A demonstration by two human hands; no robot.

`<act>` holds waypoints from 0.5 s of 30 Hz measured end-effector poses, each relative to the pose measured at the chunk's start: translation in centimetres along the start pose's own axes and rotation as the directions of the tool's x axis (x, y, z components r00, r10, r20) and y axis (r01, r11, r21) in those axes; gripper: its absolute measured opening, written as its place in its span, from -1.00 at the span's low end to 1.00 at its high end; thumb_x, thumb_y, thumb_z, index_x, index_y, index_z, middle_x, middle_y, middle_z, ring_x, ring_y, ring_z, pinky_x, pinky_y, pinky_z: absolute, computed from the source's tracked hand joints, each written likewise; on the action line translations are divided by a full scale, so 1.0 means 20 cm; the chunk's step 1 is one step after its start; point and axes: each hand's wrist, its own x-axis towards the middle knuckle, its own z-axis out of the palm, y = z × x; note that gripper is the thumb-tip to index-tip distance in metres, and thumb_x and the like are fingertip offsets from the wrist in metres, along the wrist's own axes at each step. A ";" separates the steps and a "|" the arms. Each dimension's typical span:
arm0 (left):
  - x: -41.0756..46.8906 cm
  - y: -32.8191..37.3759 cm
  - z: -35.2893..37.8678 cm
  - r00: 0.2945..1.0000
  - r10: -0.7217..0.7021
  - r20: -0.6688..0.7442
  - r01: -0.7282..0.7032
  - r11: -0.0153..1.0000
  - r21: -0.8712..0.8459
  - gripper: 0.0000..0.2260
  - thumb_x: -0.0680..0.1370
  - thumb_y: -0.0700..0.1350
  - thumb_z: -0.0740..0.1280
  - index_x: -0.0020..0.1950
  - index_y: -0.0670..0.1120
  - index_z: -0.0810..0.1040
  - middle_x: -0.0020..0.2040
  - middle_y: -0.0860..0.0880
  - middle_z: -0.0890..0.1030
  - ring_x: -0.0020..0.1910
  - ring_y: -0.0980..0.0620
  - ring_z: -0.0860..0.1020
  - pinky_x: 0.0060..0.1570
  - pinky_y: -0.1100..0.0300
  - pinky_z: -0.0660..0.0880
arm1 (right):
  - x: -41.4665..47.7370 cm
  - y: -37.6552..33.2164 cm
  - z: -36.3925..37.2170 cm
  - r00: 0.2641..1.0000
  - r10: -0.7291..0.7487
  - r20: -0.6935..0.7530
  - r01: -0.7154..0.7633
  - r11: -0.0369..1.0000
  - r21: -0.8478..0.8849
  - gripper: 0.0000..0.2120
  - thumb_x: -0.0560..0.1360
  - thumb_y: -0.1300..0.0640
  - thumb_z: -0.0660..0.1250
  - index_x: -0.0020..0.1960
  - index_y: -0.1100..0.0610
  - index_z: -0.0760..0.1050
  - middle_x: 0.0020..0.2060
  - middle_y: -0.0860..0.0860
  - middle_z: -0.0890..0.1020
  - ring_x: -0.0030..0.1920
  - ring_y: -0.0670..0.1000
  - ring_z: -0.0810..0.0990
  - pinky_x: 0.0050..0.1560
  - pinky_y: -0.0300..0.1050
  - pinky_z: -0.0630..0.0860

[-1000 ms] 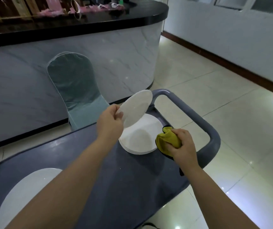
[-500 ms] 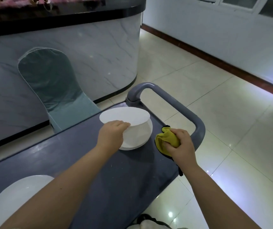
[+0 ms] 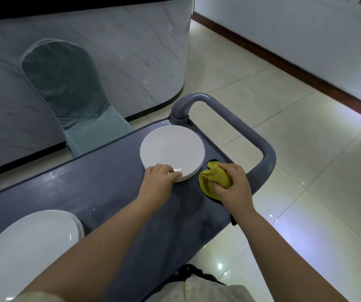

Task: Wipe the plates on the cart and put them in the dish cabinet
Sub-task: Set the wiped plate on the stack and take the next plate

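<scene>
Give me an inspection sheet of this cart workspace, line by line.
Surface: dark grey cart top, with a grey loop handle at its far end.
Job's things: stack of round white plates beside the handle; second stack of white plates at the near-left end; bunched yellow cloth just right of the first stack; dish cabinet not in view.
Clutter: nothing seen.
Grips: left hand grips the near rim of the first stack's top plate; right hand grips the yellow cloth low over the cart top.
Cables: nothing seen.
Surroundings: teal-covered chair behind the cart; grey marble-fronted counter; cream tiled floor.
</scene>
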 end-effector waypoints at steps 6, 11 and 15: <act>-0.19 -0.08 -0.29 0.937 -0.276 -0.213 0.284 0.959 0.007 -0.77 0.46 -0.06 0.41 0.11 -0.03 0.65 -0.05 -0.01 0.62 -0.03 -0.10 0.53 -0.05 0.03 0.42 | 0.06 -0.23 0.26 0.970 -0.161 0.180 0.152 0.986 0.063 -0.59 0.39 0.10 0.52 0.22 -0.01 0.55 0.12 -0.09 0.46 0.10 -0.22 0.45 0.07 -0.56 0.29; -0.65 -0.24 -0.57 0.660 -0.725 -0.199 0.734 0.678 -0.034 -0.74 0.53 -0.05 0.36 0.21 0.00 0.60 0.13 -0.06 0.60 0.13 -0.16 0.50 0.09 -0.03 0.46 | 0.00 -0.41 0.60 0.881 -0.289 0.374 0.241 0.955 0.170 -0.58 0.37 0.13 0.53 0.20 -0.01 0.55 0.10 -0.05 0.48 0.09 -0.28 0.45 0.12 -0.50 0.30; -1.11 -0.24 -0.68 0.249 -0.946 -0.209 0.940 0.288 -0.183 -0.72 0.52 -0.03 0.38 0.24 0.03 0.58 0.11 -0.05 0.59 0.17 -0.11 0.47 0.16 -0.01 0.43 | -0.13 -0.51 0.87 0.766 -0.348 0.541 0.286 0.938 0.197 -0.58 0.38 0.14 0.52 0.22 -0.02 0.55 0.11 -0.05 0.46 0.05 -0.24 0.44 0.07 -0.51 0.28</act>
